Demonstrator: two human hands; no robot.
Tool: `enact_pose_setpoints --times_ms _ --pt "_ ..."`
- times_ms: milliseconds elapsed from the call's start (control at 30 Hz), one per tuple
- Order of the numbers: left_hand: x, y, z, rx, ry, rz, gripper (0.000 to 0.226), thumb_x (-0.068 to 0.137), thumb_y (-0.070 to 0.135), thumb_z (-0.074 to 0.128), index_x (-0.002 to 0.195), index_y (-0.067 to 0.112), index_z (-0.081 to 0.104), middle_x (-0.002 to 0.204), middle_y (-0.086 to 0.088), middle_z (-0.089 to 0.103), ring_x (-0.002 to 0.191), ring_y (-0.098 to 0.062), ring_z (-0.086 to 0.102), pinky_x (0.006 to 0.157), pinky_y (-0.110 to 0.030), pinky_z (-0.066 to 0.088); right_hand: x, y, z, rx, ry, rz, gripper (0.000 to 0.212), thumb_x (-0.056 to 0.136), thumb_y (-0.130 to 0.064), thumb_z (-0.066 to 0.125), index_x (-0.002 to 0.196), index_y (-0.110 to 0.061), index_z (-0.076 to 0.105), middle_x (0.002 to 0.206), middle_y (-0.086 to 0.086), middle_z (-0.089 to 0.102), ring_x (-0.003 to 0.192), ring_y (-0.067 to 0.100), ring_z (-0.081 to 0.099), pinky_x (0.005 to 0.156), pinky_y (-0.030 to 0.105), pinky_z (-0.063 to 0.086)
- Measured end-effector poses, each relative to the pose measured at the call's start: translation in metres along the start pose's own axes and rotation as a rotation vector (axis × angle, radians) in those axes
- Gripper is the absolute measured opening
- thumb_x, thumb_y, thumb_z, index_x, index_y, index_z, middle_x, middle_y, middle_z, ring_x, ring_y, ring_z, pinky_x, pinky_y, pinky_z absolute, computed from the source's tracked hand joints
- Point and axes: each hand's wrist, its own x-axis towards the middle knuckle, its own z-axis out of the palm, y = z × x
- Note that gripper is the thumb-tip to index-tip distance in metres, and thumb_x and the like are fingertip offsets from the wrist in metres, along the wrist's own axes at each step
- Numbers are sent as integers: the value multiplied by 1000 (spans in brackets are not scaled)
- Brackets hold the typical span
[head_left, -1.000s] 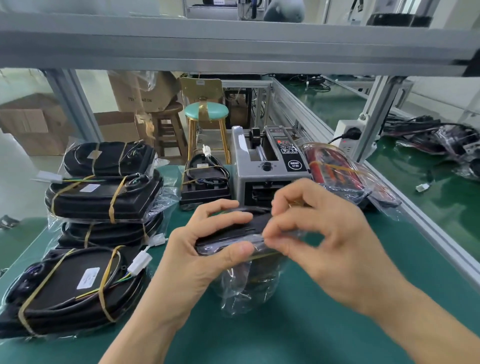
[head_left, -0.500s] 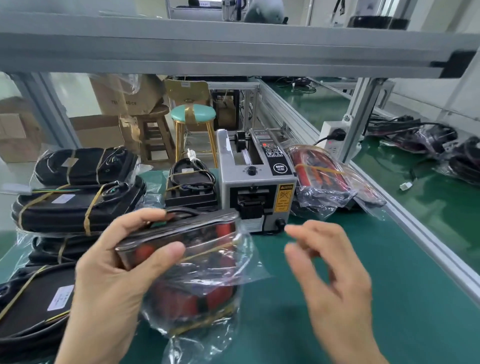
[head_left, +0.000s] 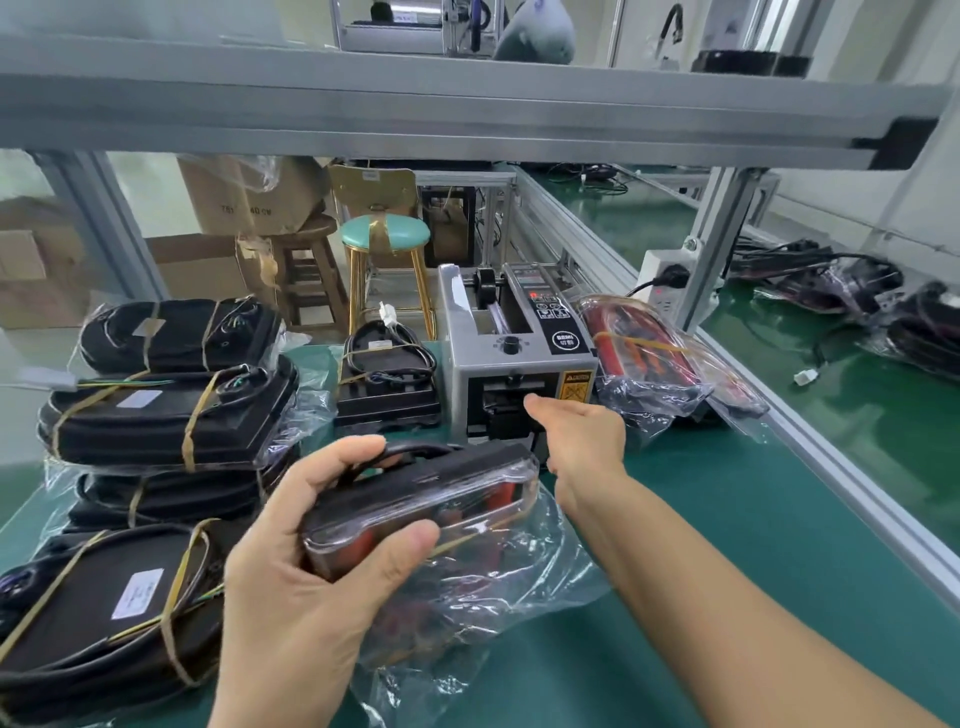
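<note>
– Clear plastic round that bagged lamp (head_left: 421, 499) at six o'clock: why lifted off the bench?
– To pin the fold closed for taping, I'd judge. The left hand (head_left: 301, 571) clasps it, thumb across the front. The right hand (head_left: 587, 441) reaches, arm outstretched, to the tape dispenser (head_left: 519, 364) at twelve; whether it grips anything, I cannot tell.

Right hand (head_left: 582, 436) fingertips hidden (at dispenser (head_left: 519, 364) slot).

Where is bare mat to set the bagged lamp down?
Bare green mat lies right of the right hand and its forearm, out to the aluminium rail; the bagged red lamps border it behind. Left is crowded: stacked black units sit beside the left hand holding the bagged lamp; the tape dispenser and a single black unit fill the back.
</note>
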Motion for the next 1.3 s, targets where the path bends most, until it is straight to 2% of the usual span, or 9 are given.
enact_pose_setpoints --times_ms 300,400,567,700,800,867,967,1167,1300 --pt "-4 6 8 -77 -20 18 45 49 9 80 90 25 72 87 5 74 67 -3 69 63 -10 52 -12 -20 7 40 -25 202 29 87 -14 66 76 -5 40 69 1 43 52 14 34 31 18 28" --pt "-6 4 10 -53 -21 36 53 46 6 90 88 33 71 84 7 73 61 -4 67 56 -12 52 -14 -21 4 27 -73 243 19 87 -15 65 101 -5 58 91 3 65 78 26 65 54 37 51" --pt "-7 3 20 73 28 137 44 57 27 84 97 36 69 101 2 68 87 -15 67 75 -13 51 -25 -34 -28 151 -325 164 18 83 -22 67 70 -22 55 60 -8 45 54 5 35 55 19 27" --pt "-10 0 32 154 89 214 48 60 18 82 105 26 68 105 6 64 101 -15 61 85 -14 47 -66 -49 -52 8 -624 -46 30 50 -38 79 76 -24 76 86 -14 70 82 2 64 71 20 43" --pt "-12 -1 36 176 104 249 50 61 12 80 107 23 67 107 5 60 101 -14 60 84 -14 48 -92 -43 -52 -52 -725 -87 29 57 -30 77 85 -22 79 110 -13 70 96 3 67 80 22 53" --pt "-11 -2 36 206 119 271 50 60 12 80 107 24 66 108 3 56 97 -12 59 81 -12 47 -95 -36 -52 -85 -679 -101 32 57 -33 76 85 -17 78 120 -19 63 112 5 60 104 38 42" --pt "-10 -1 36 241 114 290 49 60 12 80 105 25 67 106 1 52 93 -9 58 77 -11 47 -95 -33 -54 -93 -660 -87 40 43 -31 84 77 -11 78 119 -20 63 116 -3 54 109 39 34" --pt "-11 -1 39 298 111 306 48 62 22 82 107 27 65 104 1 48 93 -8 55 77 -12 48 -96 -30 -51 -14 -560 -49 25 56 -23 73 73 -5 76 110 -16 66 103 6 60 81 27 40" --pt "-12 0 43 287 111 320 41 65 29 74 105 26 64 103 -2 48 93 -7 54 80 -9 44 -99 -27 -48 82 -507 -55 16 65 -12 70 72 2 72 88 -8 66 59 -5 59 49 8 44"
